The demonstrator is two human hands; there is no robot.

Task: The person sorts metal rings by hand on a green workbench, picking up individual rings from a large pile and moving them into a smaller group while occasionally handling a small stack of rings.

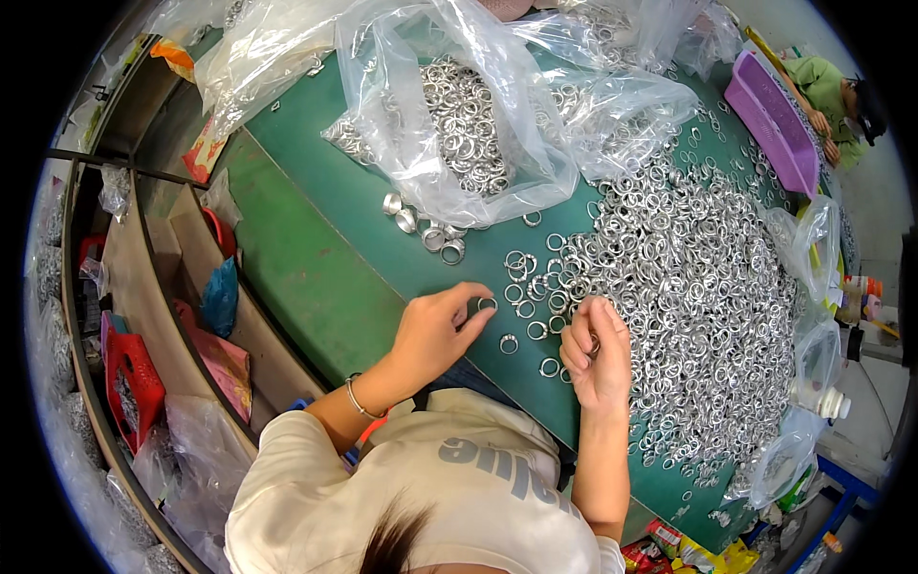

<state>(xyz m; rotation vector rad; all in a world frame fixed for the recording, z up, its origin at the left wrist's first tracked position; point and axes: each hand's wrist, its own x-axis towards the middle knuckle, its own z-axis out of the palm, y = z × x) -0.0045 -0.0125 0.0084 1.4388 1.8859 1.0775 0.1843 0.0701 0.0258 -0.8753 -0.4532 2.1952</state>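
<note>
Head view: at far left, a red basket [143,370] stood among shelving, with a crumpled blue plastic bag [220,297] to its right. A bangle [355,397] encircled the left wrist. The dark green tabletop [373,239] began to the right of these. Several wider metal bands [421,230] lay on it, just beyond the left hand [435,330]. That hand's thumb and forefinger were pinched on a single silver-coloured ring [487,304], held above the near edge of the table. Farther out, a clear plastic bag [550,187] lay gaping, with many rings inside. Loose rings [519,263] were scattered between the hands. The right hand [604,359] was raised at the pile's near left edge, fingers curled inward; metal showed among them, but whether they gripped it could not be determined. To its right spread a large pile of rings [698,306]. Beyond the pile sat a purple tray [765,120]; past that, at far right, was another person in green [820,88]. Nearer, a white-capped bottle [832,402] was noted.
</note>
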